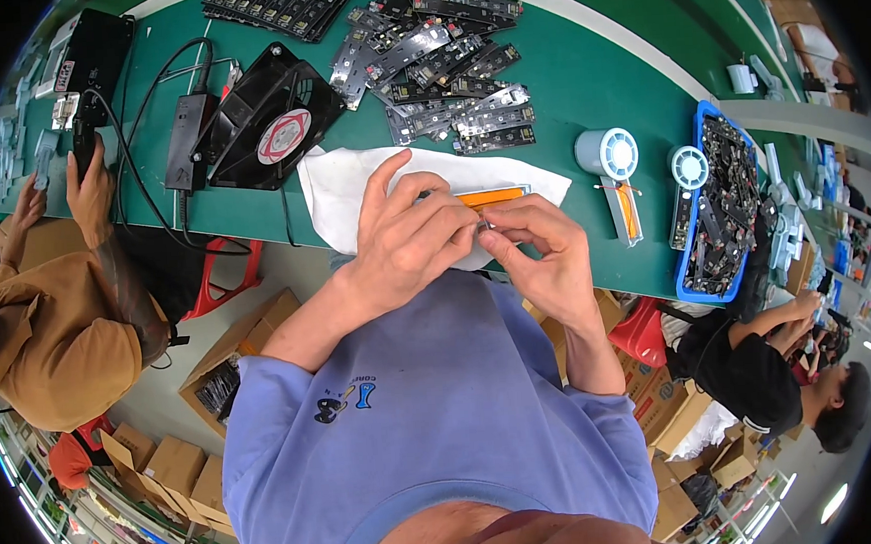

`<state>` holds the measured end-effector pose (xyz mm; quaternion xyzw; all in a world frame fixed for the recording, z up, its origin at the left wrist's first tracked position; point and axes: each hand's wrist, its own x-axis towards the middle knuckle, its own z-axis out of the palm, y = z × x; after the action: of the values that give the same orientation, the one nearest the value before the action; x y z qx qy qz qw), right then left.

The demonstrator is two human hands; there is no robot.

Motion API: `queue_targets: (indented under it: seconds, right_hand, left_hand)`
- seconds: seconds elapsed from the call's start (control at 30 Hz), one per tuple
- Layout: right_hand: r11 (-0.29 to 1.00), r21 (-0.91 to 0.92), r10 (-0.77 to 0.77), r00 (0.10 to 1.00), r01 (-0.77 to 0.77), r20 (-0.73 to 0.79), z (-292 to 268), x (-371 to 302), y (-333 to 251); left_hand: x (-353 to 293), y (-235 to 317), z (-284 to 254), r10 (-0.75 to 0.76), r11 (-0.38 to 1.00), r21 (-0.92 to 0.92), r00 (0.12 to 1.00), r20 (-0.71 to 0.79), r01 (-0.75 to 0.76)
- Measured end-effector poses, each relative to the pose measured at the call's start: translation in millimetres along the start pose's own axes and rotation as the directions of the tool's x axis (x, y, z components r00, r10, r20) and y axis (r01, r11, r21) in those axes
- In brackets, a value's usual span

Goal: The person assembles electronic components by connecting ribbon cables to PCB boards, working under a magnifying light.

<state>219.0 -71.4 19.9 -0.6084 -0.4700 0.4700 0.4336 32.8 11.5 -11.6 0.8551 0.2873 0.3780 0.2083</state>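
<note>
Above a white cloth (pixel 335 183) on the green table, my left hand (pixel 405 236) and my right hand (pixel 542 249) meet, fingertips almost touching. Both are closed in a pinch around a small grey piece (pixel 484 226), mostly covered by the fingers. Just beyond the fingertips shows a pale, narrow casing with an orange strip (pixel 491 197) in it. Whether the hands bear its weight or it rests on the cloth, I cannot tell. To the right lies a light-blue handheld fan (pixel 616 153), its handle open with an orange strip inside.
Loose black circuit boards (pixel 453 61) are heaped at the back. A black cooling fan (pixel 277 122) and a power adapter (pixel 188 138) with cables stand left. On the right is a blue bin (pixel 683 267) of black parts, with another round fan head (pixel 688 167). Co-workers sit on both sides.
</note>
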Motion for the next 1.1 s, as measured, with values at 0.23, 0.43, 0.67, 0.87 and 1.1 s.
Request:
queue_targets:
  seconds: [0.23,0.43,0.67,0.87,1.1]
  right_hand:
    - [0.999,-0.043,-0.035,0.999,0.033,-0.042,4.9,-4.2,3.3]
    - [0.976,0.198,0.099,0.994,-0.089,-0.038,15.3,-10.2,6.3]
    - [0.943,0.266,0.190,0.979,-0.201,0.067,15.4,-13.5,15.4]
    - [0.901,0.359,0.213,0.969,-0.245,0.127,15.7,-13.7,13.5]
    - [0.916,0.298,0.216,0.957,-0.268,0.196,11.6,-11.3,5.3]
  left_hand:
    - [-1.8,-4.4,-7.2,0.014,1.000,-0.002,0.998,0.067,-0.014]
    - [-2.1,-1.8,-14.2,0.020,0.999,0.042,0.999,0.032,-0.021]
    - [-51.6,17.6,-19.3,0.155,0.976,-0.139,0.983,-0.103,-0.168]
    - [-54.3,42.5,-9.7,-0.334,0.803,-0.514,0.942,0.032,0.302]
    - [-62.7,42.0,-1.4,-0.463,0.600,-0.719,0.885,0.045,0.350]
